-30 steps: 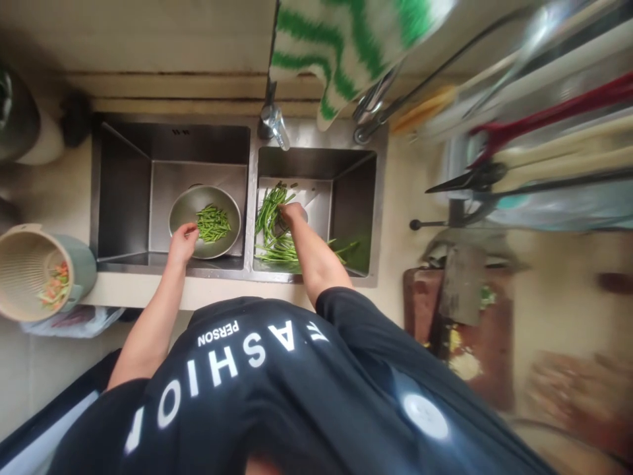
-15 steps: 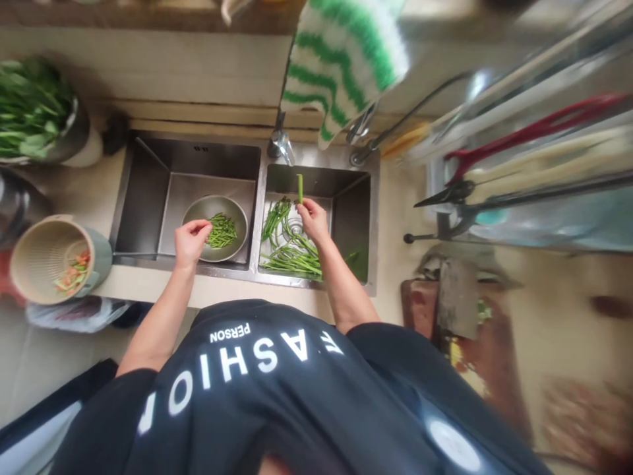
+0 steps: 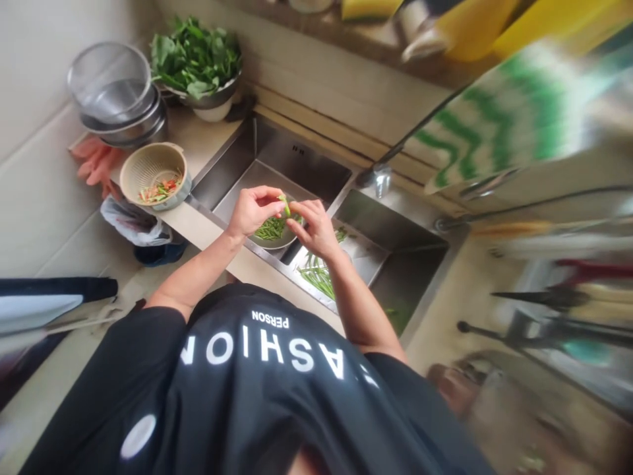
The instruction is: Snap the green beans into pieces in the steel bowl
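My left hand [image 3: 253, 210] pinches one end of a thin green bean-like stalk [image 3: 285, 204] above a grey-green bowl [image 3: 273, 247]. Facing it, my right hand [image 3: 319, 229] has thumb and fingers closed about the same stalk, so the two hands nearly meet. Short cut lengths of green stalk [image 3: 270, 229] lie in the bowl, which sits in the left sink basin [image 3: 237, 191] and is partly covered by the hands. Longer whole green stalks [image 3: 316, 276] rest in the right basin [image 3: 405, 277], partly behind my right forearm.
Left of the sink stand a cream strainer basket [image 3: 129, 181] with orange and green scraps, stacked metal bowls [image 3: 119, 128] and a bowl of leafy greens [image 3: 198, 63]. A faucet [image 3: 382, 181] rises behind the divider. A striped towel [image 3: 504, 119] hangs at the right.
The view has turned leftward. My right hand has brought the stalk over from the right basin, and my left hand has lifted from the bowl to take its end.
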Demonstrator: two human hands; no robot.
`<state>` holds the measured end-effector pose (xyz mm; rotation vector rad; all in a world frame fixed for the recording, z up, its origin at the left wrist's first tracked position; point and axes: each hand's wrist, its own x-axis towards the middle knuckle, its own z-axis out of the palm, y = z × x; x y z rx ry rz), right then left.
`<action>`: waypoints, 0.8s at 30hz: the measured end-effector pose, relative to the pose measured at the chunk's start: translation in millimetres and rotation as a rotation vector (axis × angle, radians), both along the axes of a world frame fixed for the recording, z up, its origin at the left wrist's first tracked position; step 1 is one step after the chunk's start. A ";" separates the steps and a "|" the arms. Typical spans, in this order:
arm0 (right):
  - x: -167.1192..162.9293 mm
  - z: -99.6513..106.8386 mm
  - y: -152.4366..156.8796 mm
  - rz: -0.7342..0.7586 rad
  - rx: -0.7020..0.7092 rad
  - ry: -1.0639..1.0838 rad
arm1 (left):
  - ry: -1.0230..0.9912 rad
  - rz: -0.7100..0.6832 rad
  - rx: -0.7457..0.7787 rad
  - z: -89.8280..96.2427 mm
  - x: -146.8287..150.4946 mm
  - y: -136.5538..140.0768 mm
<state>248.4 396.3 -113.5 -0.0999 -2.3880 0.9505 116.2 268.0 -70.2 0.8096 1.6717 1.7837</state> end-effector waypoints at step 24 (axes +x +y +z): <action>-10.9 26.8 -16.7 -0.045 -0.029 -0.065 | 0.474 0.089 -0.079 4.6 11.4 -10.1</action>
